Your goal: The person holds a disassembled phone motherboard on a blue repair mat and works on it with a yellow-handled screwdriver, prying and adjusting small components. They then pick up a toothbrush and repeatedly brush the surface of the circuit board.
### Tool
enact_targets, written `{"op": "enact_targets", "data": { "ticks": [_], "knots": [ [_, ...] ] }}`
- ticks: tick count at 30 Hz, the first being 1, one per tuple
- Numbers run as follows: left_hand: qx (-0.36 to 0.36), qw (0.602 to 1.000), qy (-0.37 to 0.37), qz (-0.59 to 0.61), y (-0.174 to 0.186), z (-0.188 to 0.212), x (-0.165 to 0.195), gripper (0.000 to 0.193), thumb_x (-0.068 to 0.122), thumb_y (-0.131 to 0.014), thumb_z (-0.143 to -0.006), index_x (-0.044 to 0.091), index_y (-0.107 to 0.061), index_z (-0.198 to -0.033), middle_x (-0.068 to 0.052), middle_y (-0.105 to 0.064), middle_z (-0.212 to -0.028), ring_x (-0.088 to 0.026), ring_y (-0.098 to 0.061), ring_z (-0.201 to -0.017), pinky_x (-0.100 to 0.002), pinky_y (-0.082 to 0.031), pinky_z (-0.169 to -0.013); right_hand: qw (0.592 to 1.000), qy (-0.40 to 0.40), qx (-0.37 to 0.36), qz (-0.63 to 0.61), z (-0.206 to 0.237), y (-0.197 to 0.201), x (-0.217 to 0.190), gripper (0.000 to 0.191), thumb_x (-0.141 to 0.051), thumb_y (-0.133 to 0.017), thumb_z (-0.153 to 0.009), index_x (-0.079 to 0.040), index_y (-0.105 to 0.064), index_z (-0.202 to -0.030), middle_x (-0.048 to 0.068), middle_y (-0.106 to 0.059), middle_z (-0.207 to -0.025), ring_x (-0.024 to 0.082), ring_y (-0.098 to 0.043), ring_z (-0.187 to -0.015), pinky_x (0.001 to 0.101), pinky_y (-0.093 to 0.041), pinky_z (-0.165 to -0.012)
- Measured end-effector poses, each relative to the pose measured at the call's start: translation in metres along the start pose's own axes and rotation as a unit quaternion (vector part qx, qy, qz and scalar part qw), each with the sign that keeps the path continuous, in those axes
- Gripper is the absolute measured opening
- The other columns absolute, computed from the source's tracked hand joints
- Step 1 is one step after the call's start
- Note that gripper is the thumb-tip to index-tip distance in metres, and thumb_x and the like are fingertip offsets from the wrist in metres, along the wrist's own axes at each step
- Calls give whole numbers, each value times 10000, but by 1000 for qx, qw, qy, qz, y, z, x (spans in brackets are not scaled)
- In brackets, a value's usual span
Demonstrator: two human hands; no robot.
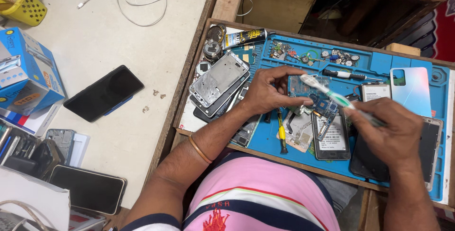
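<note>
Work sits over the blue repair mat (pixel 417 174), a rubbery sheet with moulded compartments, which is the landmark here. Off its left edge lies the pale worktop (pixel 118 46), smooth and matte, with a glossy black phone (pixel 103 93) flat on it. On the mat's left part leans a stack of bare metal phone frames (pixel 218 81), grey and pitted. Above the mat's middle, the left hand (pixel 268 91) pinches a small blue circuit board (pixel 308 91), fingers closed on its edge, holding it clear of the mat. The right hand (pixel 391 136) is clamped round the handle of a white-and-green toothbrush (pixel 332 94), its bristle head resting on the board's top. That reads as the scrubbing step, cleaning the board's face; by my judgement the next stroke calls for light pressure and a steady pinch, since the board is thin and studded with tiny parts. A yellow-handled screwdriver (pixel 281 133) lies on the mat just below the board.
</note>
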State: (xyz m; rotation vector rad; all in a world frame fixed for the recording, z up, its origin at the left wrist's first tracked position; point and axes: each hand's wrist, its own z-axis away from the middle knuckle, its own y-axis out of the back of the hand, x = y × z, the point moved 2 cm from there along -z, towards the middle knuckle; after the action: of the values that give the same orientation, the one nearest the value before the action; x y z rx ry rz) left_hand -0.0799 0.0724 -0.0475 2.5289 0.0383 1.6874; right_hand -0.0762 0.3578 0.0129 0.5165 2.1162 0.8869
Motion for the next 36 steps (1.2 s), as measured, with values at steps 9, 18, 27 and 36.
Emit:
{"op": "enact_targets", "data": {
  "ticks": [9,18,27,36],
  "knots": [
    [23,1000,1,-6,2,-1,2,552,326,-961,-729,147,-757,-1209,99,-665,-799,35,-511,-625,-145,-439,-544,1000,-25,6,-14,-1,-6,-2,159,-164,-848,-968,-28,-787,-1023,65,-727,-797,92,-640,-617,222,-446,-516],
    [35,999,-14,-23,3,-1,3,558,342,-959,-731,148,-746,-1209,92,-669,-808,28,-520,-633,-150,-445,-545,1000,-5,8,-10,-6,3,0,170,-182,-841,-1005,-34,-776,-1058,50,-716,-827,78,-658,-664,198,-463,-539],
    [13,999,-8,-42,1,-4,-3,565,354,-954,-731,141,-755,-1215,86,-657,-780,19,-521,-619,-155,-437,-533,999,-1,-36,-19,-2,-16,-9,168,-192,-829,-897,-54,-777,-977,48,-733,-810,80,-657,-645,235,-455,-504],
    [32,999,-18,-6,4,-2,2,557,344,-953,-737,144,-741,-1212,92,-674,-855,28,-535,-655,-148,-461,-560,1000,-10,21,-4,-6,1,-4,166,-179,-838,-1012,-32,-779,-1059,59,-707,-798,85,-640,-631,227,-444,-516]
  ]
}}
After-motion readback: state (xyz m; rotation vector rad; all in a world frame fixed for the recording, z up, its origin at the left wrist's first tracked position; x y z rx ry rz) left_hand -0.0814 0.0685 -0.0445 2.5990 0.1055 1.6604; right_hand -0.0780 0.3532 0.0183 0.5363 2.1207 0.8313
